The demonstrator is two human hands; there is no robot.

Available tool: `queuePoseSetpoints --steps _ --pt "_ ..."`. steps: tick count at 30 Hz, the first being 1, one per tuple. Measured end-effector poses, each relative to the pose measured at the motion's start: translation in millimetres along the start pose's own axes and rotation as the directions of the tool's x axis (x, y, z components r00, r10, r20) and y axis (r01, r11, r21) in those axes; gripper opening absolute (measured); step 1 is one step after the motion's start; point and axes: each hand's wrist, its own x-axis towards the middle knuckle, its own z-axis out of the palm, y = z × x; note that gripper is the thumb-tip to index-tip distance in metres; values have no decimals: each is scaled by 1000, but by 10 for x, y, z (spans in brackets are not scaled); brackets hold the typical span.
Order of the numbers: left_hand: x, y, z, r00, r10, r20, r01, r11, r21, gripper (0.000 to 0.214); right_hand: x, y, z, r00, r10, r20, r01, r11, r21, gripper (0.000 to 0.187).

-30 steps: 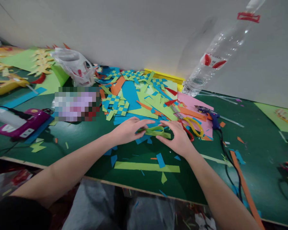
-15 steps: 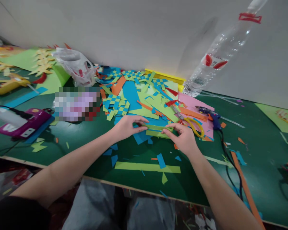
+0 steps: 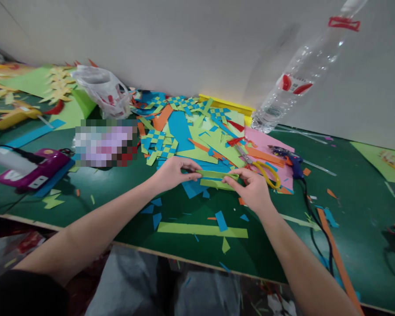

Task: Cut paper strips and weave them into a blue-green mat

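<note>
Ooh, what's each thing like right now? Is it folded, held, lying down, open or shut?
Left hand: pinching the green strip.
Right hand: pinching the strip too.
Green strip: held, looks bent over at its right end.
Scissors: lying down; blades open or shut, can't tell.
Blue glue gun: lying down.
Checkered pieces: woven.
Plastic bag: crumpled.
Bottle: see-through; top out of view.

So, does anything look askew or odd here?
The bottle appears to lean rightward, though the lens may cause that. A pixelated patch hides something before the bag. Scraps litter the table.
</note>
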Motion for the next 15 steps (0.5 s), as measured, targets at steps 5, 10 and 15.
queuePoseSetpoints --steps 5,10,15 --pt "-4 14 -2 1000 7 14 -7 1000 -6 24 -3 5 2 1000 10 6 -10 1000 21 14" --pt "-11 18 -12 1000 22 16 -22 999 24 24 -3 14 10 1000 21 14 -22 999 35 16" --pt "-1 -9 -15 1000 15 -7 -15 999 44 20 -4 35 5 999 27 -21 -28 998 -57 20"
